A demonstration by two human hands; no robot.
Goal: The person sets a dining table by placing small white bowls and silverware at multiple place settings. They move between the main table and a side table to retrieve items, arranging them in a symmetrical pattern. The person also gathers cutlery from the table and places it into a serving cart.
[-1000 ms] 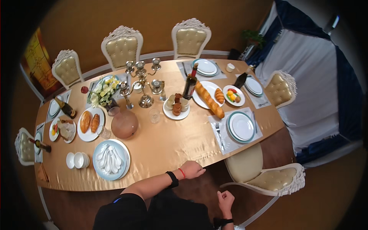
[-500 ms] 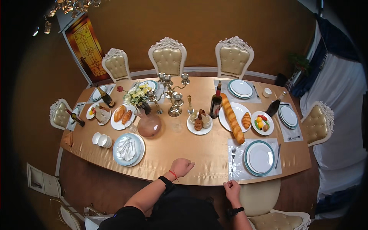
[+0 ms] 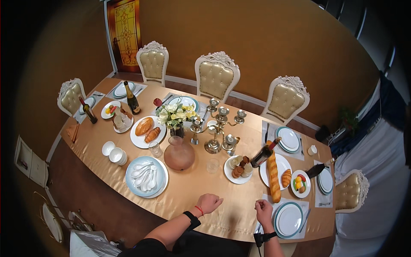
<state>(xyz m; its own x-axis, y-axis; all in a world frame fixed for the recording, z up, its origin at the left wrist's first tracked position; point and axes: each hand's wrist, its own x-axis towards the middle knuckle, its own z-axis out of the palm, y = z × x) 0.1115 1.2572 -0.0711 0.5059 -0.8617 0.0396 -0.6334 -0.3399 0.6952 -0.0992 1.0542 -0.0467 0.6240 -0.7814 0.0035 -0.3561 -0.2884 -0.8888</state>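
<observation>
Above the near side of the gold-clothed dining table, my left hand (image 3: 209, 203) is loosely closed, knuckles up, with nothing seen in it. My right hand (image 3: 264, 210) has its fingers curled together beside the near place setting, and nothing shows in it. Close to that hand lies a stack of white plates (image 3: 289, 218) on a blue-rimmed plate, over a pale placemat. Left of my left hand, a pale blue plate (image 3: 133, 189) bears several white spoons (image 3: 145, 175). A pink glass decanter (image 3: 179, 156) and a plate of small pastries (image 3: 244, 180) stand farther in.
A silver candelabra (image 3: 212, 146) and a flower vase (image 3: 175, 132) occupy the middle. A long baguette (image 3: 273, 173) and a dark wine bottle (image 3: 262, 156) lie to the right. White bowls (image 3: 117, 156) are at left. Tufted chairs (image 3: 217, 77) surround the table.
The view has turned and tilted, so the table appears slanted. My right hand has risen from the table's near edge to over the tabletop. My left hand stays closed.
</observation>
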